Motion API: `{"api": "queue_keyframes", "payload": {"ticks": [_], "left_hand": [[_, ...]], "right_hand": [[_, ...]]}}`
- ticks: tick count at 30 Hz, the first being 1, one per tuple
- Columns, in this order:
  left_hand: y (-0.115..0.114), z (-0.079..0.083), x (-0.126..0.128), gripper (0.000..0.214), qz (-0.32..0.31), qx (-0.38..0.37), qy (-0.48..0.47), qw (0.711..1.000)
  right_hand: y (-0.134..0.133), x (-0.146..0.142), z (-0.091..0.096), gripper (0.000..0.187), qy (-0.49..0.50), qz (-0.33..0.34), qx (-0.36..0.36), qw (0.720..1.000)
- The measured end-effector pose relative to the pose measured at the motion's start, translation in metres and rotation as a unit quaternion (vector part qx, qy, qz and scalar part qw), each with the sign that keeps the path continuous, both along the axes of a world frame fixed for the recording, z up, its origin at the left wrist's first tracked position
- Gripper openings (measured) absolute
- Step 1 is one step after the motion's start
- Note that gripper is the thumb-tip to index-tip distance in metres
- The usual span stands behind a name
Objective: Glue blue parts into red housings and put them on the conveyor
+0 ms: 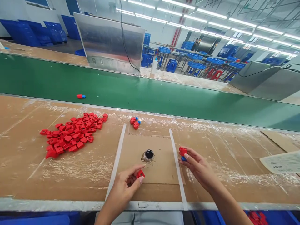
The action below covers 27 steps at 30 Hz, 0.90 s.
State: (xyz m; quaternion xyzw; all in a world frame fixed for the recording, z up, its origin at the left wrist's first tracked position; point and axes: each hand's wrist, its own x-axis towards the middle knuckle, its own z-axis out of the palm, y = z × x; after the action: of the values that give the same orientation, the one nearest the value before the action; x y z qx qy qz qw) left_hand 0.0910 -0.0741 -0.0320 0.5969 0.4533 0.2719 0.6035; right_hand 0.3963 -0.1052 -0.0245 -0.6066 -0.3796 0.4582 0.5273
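The left grip [123,187], a bare hand seen from its back and thumb side, is clamped on a small, blocky, glossy red plastic piece [140,174], with the thumb at its near side and the fingers curled behind it. This piece sits over the near part of the tan cardboard sheet [161,175]; a dark opening shows on the face turned up towards the viewer, and it looks so compact, and so partly covered by the fingers, that its long axis cannot be told. The right grip [198,167], also bare, is closed at thumb and fingertips on a red plastic piece with a blue end [182,151], just right of the sheet. Its long axis runs roughly near to far, the red block pointing away from the person and the blue end towards them. Between the hands, on the sheet, stands a small round container with a dark, shiny top [149,154], dark specks scattered around its base. White tape strips [177,165] run along both sides of the sheet. Farther out on the brown-covered desk [222,190], a few red pieces with blue tips [135,122] lie beyond the sheet, and a heap of red blocks [75,132], facing various ways, spreads to the left.
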Motion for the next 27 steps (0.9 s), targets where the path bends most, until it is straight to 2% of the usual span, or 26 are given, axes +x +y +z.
{"api": "queue_keyframes", "payload": {"ticks": [4, 9, 13, 15, 20, 27], "left_hand": [[-0.002, -0.003, 0.007, 0.037, 0.03, -0.013, -0.027, 0.999], [-0.006, -0.008, 0.004, 0.039, 0.059, -0.051, -0.089, 0.993], [-0.007, -0.012, 0.0, 0.034, 0.074, -0.083, -0.137, 0.984], [-0.008, -0.012, -0.001, 0.03, 0.072, -0.094, -0.152, 0.981], [-0.011, -0.008, 0.0, 0.028, 0.053, -0.116, -0.16, 0.979], [-0.012, -0.004, -0.001, 0.03, 0.033, -0.12, -0.162, 0.979]], "right_hand": [[-0.003, -0.015, 0.012, 0.046, -0.04, 0.026, -0.004, 0.999], [0.0, -0.033, 0.025, 0.044, -0.17, 0.076, 0.037, 0.982], [0.007, -0.049, 0.035, 0.033, -0.344, 0.092, 0.108, 0.928], [0.009, -0.055, 0.038, 0.025, -0.399, 0.108, 0.134, 0.9], [0.014, -0.065, 0.034, 0.02, -0.445, 0.157, 0.182, 0.863], [0.014, -0.068, 0.026, 0.025, -0.479, 0.153, 0.221, 0.836]]}}
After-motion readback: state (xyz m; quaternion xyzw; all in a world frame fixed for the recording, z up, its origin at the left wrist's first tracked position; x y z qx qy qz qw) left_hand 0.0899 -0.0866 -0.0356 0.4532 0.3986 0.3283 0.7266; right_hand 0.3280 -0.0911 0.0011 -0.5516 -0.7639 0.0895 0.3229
